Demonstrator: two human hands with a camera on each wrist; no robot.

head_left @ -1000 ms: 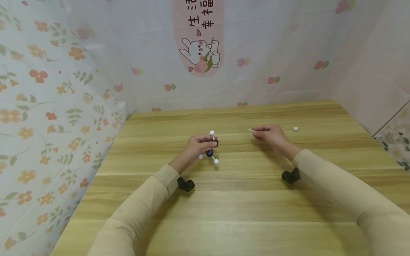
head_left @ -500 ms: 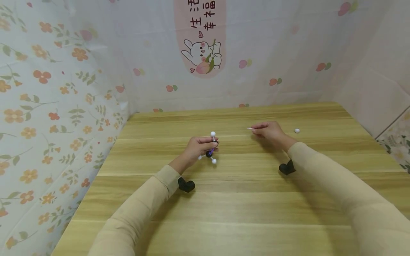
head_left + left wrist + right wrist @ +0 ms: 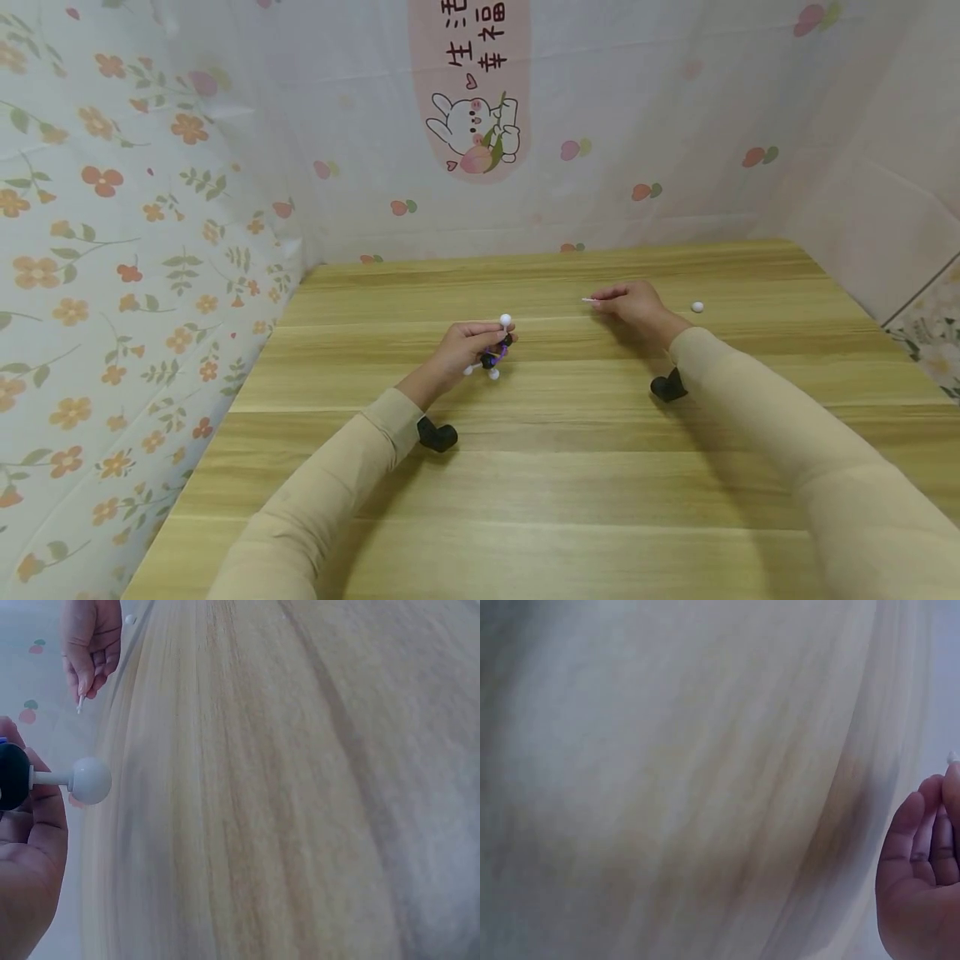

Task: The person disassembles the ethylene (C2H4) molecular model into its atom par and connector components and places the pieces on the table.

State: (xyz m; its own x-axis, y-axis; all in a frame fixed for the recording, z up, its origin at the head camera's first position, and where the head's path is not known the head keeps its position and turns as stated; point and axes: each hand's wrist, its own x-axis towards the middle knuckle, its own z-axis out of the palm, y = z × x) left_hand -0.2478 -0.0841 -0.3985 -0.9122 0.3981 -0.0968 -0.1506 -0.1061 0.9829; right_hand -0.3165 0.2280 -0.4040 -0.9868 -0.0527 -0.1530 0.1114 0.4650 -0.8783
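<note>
In the head view my left hand [image 3: 457,352] pinches a ball-and-stick molecular model [image 3: 488,361] between thumb and fingers, above the table. Its two black balls are joined by purple links, and white balls on short white sticks jut outward. One such white ball [image 3: 91,781] shows large in the left wrist view, beside a black ball [image 3: 13,777]; the fingers hide part of the model. To the right, apart from it, my right hand [image 3: 634,308] holds a thin white stick [image 3: 588,300] at its fingertips, pointing left. The right wrist view catches only the stick's tip [image 3: 952,757].
A loose white ball [image 3: 697,307] lies on the wood-grain table [image 3: 570,492], right of my right hand. Black camera mounts [image 3: 437,435] stick out below both wrists. Printed cloth [image 3: 337,125] hangs behind the table and along its left side.
The model has turned in my left hand: its top white ball shifts right, its lower one left, and more purple shows. My right hand has drifted slightly away from me, still with the stick.
</note>
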